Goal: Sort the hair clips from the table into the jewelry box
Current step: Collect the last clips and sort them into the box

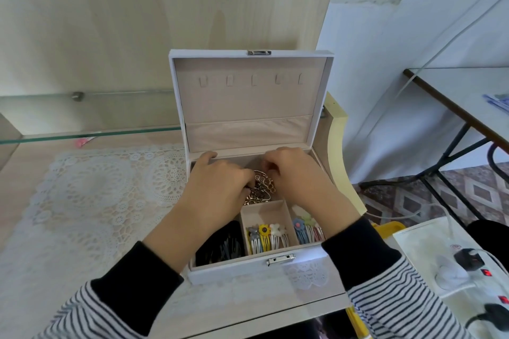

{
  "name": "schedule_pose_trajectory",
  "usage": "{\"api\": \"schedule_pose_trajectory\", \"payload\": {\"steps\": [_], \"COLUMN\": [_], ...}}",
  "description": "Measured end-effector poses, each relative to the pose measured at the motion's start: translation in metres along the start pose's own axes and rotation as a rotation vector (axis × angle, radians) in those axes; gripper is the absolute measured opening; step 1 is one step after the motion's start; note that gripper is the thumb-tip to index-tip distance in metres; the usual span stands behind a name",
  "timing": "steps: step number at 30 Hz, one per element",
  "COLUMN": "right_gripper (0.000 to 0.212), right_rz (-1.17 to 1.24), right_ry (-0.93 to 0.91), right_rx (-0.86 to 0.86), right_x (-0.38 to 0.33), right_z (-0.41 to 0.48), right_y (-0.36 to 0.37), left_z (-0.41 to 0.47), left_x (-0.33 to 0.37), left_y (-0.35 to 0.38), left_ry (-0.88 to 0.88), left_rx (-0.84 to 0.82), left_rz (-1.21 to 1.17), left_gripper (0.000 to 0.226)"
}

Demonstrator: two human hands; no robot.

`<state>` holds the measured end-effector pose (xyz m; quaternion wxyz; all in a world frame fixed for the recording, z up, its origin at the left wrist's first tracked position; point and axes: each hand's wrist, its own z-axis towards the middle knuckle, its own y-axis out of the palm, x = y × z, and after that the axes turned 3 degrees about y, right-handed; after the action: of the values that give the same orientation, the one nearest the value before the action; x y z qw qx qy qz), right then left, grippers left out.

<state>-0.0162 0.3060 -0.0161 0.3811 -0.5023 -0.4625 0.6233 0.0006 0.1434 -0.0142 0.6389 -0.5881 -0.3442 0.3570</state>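
Observation:
A white jewelry box [237, 270] stands open on the table, its lid upright. Both hands reach into its rear compartment, where a pile of gold metal hair clips [261, 187] lies. My left hand [217, 187] and my right hand [297, 173] pinch at these gold clips from either side. In the front row, black clips [223, 242] fill the left compartment, flower and bear snap clips [265, 237] the middle one, and blue and pink flower clips [307, 228] the right one.
A white lace mat [91, 201] covers the table left of the box. A glass shelf [82, 136] runs behind it. A power strip with plugs [473, 278] lies at the right, and a second table [468, 96] stands beyond.

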Motion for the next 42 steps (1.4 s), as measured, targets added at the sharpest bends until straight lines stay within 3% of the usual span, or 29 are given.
{"api": "schedule_pose_trajectory", "payload": {"steps": [4, 9, 13, 18, 24, 31, 38, 42], "right_gripper": [0.012, 0.016, 0.011, 0.021, 0.023, 0.026, 0.023, 0.023], "right_rz": [0.033, -0.054, 0.040, 0.044, 0.128, 0.106, 0.080, 0.182], "right_ry": [0.005, 0.000, 0.008, 0.007, -0.042, -0.142, -0.134, -0.134], "right_rx": [0.027, -0.067, 0.016, 0.005, 0.055, -0.134, -0.096, -0.004], "right_x": [0.001, 0.001, 0.000, 0.003, 0.010, -0.004, -0.010, -0.014], "right_z": [0.002, 0.003, 0.004, 0.002, -0.008, -0.019, -0.022, -0.027], "right_y": [0.000, 0.002, 0.003, 0.002, -0.002, -0.001, -0.003, -0.005], "left_z": [0.001, 0.000, -0.003, -0.010, -0.030, -0.044, -0.047, -0.055], "left_x": [0.000, 0.000, -0.002, -0.010, -0.008, -0.005, -0.011, -0.019], "left_y": [0.000, -0.001, -0.001, -0.005, -0.020, -0.027, -0.020, -0.014], "left_ry": [-0.034, -0.031, -0.014, -0.054, -0.102, -0.096, -0.079, -0.038], "left_rx": [0.011, 0.005, 0.049, 0.099, -0.075, -0.241, -0.154, 0.020], "left_rz": [-0.035, -0.088, -0.115, 0.008, 0.322, 0.441, 0.356, 0.237], "left_gripper": [0.023, 0.022, 0.027, 0.035, 0.038, 0.054, 0.057, 0.055]}}
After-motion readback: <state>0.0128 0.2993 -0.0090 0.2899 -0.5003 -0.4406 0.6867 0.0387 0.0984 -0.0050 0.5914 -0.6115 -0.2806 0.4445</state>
